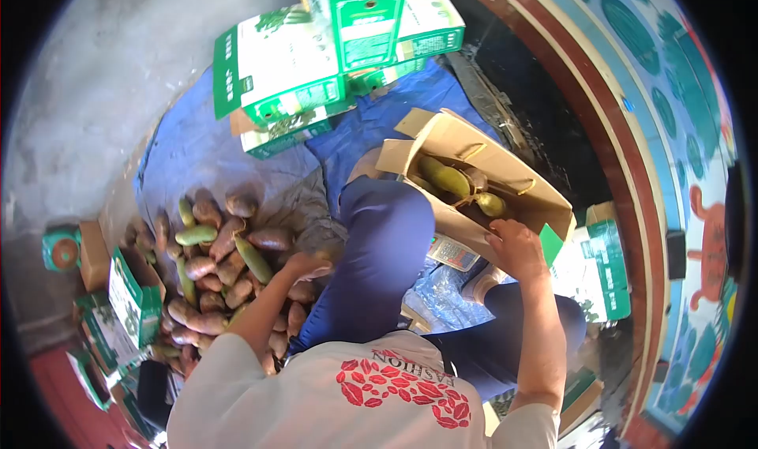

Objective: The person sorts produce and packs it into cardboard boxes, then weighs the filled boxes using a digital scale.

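Note:
An open cardboard box (450,226) stands in front of me on the right, its flaps up, with green and brown tubers (448,178) inside and yellow cord handles. At the box's near edge is my right hand (513,244), its fingers curled over the cardboard. On the left, my left hand (309,266) hovers beside my knee, close to a pile of reddish-brown and green tubers (230,261). Its fingers are partly spread and nothing shows in them. A long green tuber (253,259) lies near that hand.
Green and white boxes (292,62) are stacked ahead on a blue tarp (185,141). Smaller open cartons (136,299) stand at the left. Another green box (604,271) is at the right, near a painted wall (671,125).

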Demonstrator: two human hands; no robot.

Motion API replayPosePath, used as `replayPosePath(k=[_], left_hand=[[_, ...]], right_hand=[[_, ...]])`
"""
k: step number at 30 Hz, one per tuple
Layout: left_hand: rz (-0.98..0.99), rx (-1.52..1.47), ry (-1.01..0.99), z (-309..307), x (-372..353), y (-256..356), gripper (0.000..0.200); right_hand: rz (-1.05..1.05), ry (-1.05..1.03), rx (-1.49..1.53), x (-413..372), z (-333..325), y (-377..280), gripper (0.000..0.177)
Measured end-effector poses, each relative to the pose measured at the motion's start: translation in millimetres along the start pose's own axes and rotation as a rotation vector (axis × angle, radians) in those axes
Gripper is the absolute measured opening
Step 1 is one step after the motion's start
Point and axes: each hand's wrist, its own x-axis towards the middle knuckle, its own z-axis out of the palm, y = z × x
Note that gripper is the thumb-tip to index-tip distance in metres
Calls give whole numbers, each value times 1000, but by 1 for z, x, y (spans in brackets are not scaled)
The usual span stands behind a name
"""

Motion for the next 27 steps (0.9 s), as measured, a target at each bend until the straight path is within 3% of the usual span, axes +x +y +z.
replayPosePath(k=[2,5,8,13,17,20,22,24,27], left_hand=[[-8,-557,122,-26,0,-26,52],[50,-520,353,-87,-88,41,48],[241,-659,733,-118,-135,88,51],[570,-494,688,-155,-210,194,50],[803,-258,547,-156,-215,262,45],[892,13,418,-126,-219,325,40],[930,166,342,-101,-206,358,48],[894,464,395,-77,-189,390,59],[842,627,312,-31,-179,428,67]], right_hand=[[-8,67,14,-1,-1,7,23],[20,53,16,-6,-5,21,21],[95,17,-98,-8,-4,32,21],[218,-54,-189,-5,-8,40,25],[243,98,-211,-13,-13,40,25],[262,131,-252,-16,-19,45,25],[260,156,-281,-16,-18,52,25],[302,151,-288,-22,-22,56,25],[359,143,-238,-29,-30,64,25]])
